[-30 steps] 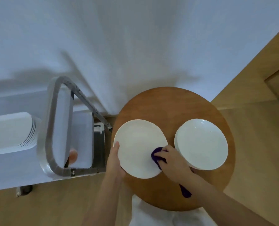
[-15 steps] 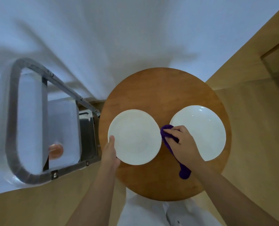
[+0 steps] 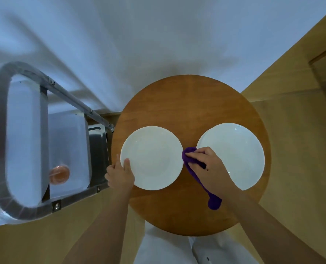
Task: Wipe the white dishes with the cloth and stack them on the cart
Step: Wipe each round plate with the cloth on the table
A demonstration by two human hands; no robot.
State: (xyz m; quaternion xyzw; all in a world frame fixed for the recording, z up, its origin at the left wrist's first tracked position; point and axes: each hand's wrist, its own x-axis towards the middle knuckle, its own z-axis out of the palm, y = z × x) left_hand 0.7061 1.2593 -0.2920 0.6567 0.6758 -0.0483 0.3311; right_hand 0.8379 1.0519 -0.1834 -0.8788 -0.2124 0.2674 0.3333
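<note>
Two white plates lie on a round wooden table (image 3: 190, 100). My left hand (image 3: 120, 174) grips the left plate (image 3: 152, 159) at its near-left rim, thumb on top. My right hand (image 3: 207, 166) is closed on a purple cloth (image 3: 191, 161), bunched at the left plate's right edge, its tail hanging down to the front. The right plate (image 3: 240, 151) is partly covered by my right hand and looks like the top of a stack. The metal cart (image 3: 25, 204) stands to the left of the table.
The cart has a rounded steel handle frame, a steel tray (image 3: 97, 149) and a small orange round object (image 3: 59, 174) on it. A white wall or sheet fills the back. Wooden floor lies on the right and in front. My white-clothed legs show below the table.
The cloth hand slid from the plate's lower right rim up to its right edge, off the plate's face. My view shifted right, so the cart's white dish stack left the picture.
</note>
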